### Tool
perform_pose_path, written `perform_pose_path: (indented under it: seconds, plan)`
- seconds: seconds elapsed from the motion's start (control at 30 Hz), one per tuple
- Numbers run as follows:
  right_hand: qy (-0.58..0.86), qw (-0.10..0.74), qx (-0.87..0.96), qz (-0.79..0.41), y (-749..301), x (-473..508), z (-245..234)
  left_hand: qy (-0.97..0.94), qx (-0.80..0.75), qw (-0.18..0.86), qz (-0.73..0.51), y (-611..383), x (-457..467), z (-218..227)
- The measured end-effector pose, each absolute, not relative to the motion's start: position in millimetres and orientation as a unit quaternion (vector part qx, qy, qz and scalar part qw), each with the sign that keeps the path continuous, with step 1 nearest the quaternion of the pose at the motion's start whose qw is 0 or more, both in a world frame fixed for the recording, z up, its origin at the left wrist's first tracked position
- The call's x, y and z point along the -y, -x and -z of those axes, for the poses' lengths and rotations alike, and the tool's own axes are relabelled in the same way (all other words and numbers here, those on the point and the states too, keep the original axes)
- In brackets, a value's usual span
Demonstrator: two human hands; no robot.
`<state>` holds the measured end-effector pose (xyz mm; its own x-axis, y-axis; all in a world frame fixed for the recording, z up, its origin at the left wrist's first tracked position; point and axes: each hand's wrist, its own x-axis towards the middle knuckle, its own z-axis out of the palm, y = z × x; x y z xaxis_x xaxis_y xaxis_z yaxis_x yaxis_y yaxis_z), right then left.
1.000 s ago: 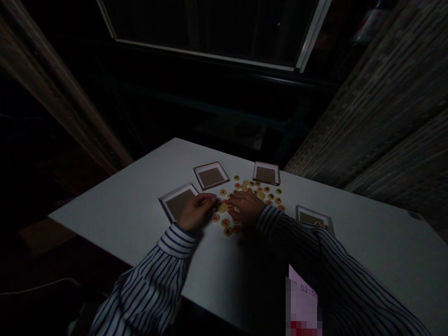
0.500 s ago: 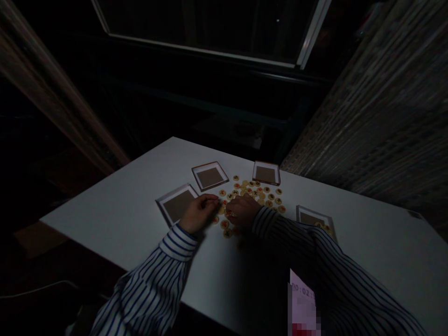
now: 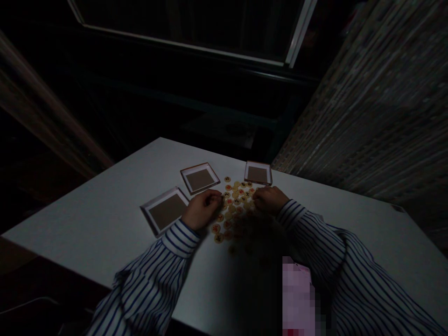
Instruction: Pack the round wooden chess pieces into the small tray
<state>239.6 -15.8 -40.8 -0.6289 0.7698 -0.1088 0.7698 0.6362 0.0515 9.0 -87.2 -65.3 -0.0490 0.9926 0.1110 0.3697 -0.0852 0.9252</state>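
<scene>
The person's left hand (image 3: 203, 209) and right hand (image 3: 271, 199), both curled, contents unclear, seem to pick among round, yellowish discs (image 3: 239, 210); another calls for a careful pinch.

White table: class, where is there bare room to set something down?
On the white table, free patches: between leftmost tray and left edge; much between right sleeve and right edge. Crowded: the middle, with xiangqi pieces between left hand and right hand.

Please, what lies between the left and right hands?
In the head view, round pieces, some marked red, some black, lie on the table between the left hand and right hand.
</scene>
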Motion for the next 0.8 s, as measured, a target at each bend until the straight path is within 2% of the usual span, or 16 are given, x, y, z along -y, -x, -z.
perform_pose_path:
  seconds: [0.57, 0.7, 0.8]
  plan:
    - [-0.391, 0.092, -0.916, -0.011, -209, 19, 48, -0.658, -0.581, 0.309, -0.366, -27, 83, 69]
    - [-0.407, 0.063, -0.911, 0.030, -212, 17, 49, -0.669, -0.579, 0.299, -0.356, -27, 83, 67]
    - [-0.457, -0.012, -0.877, 0.146, -218, 14, 50, -0.682, -0.583, 0.283, -0.340, -29, 82, 64]
